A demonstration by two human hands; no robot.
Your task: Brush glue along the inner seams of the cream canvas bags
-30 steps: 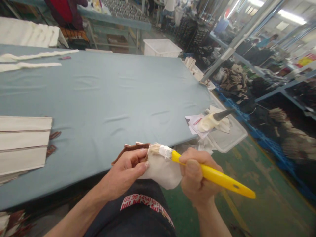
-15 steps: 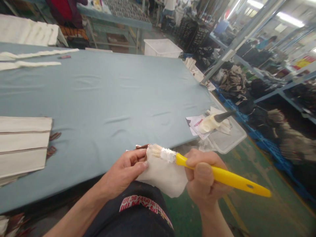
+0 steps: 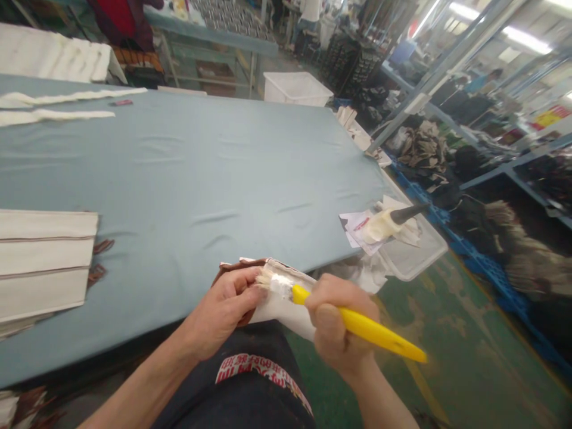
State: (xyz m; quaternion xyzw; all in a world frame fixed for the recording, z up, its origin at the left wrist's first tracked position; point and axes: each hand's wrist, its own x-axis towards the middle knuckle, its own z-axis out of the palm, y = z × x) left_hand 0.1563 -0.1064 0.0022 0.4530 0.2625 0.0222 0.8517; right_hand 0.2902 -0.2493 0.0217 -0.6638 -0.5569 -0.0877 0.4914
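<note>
A yellow-handled brush (image 3: 357, 325) is gripped in the right hand (image 3: 333, 325), fingers wrapped round the handle near the bristle end, seemingly so that the short, paste-whitened bristles can be steered closely. The bristles are laid on a small cream fabric piece (image 3: 281, 298) with a brown edge. That piece is pinched at its left end by the left hand (image 3: 226, 307), thumb on top, apparently to keep it taut and steady under the brush. It is held in the air above the lap, just off the near edge of the table (image 3: 201, 173), and not rested on the blue-grey cover.

Near the table's right edge, a second brush (image 3: 391, 219) with a dark handle is lying across scraps of paper, partly over a clear plastic tray (image 3: 413, 256) that juts beyond the edge, within reach of the right hand. At the left edge, a stack of cream panels (image 3: 44, 262) is laid flat. At the far left corner, long white strips (image 3: 62, 104) are spread. Beyond the far edge a white bin (image 3: 297, 88) is standing.
</note>
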